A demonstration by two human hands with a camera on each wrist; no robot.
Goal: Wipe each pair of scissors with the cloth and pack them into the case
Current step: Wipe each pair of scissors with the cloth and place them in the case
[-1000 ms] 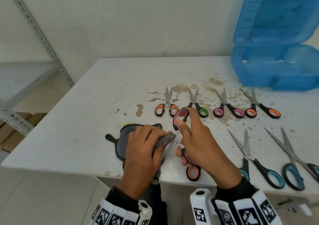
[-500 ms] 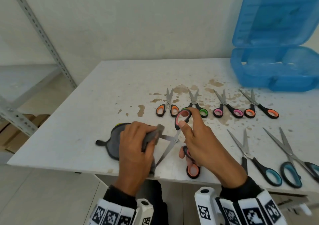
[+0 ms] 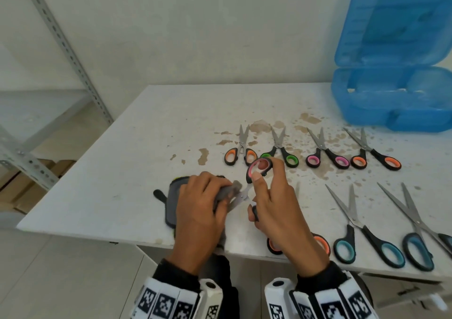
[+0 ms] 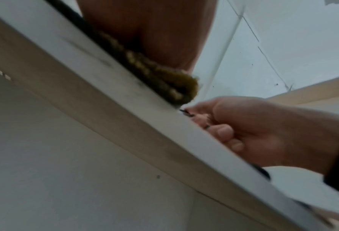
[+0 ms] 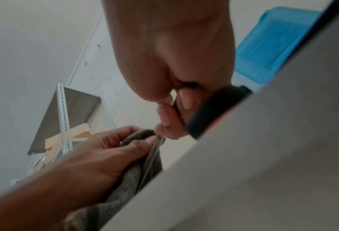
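Seven pairs of scissors lie unwiped-looking on the tabletop [image 3: 137, 147], and the blue case [image 3: 391, 103] at the far right, lid up, seems to hold none yet, so I judge the job barely begun. My right hand [image 3: 276, 203] grips the pink-handled scissors [image 3: 259, 169] by their loops, blades spread open, near the front edge at centre. My left hand [image 3: 198, 211] is curled round the grey cloth [image 3: 230, 191], pinching it onto one blade. Left to do: finish this pair, pack it, then the four small pairs in the far row and the three near ones on the right.

Blades are slim bright steel; handles are black plastic with soft coloured liners. The cloth is fuzzy and limp, the case translucent rigid plastic, the tabletop white, chipped and stained brown.
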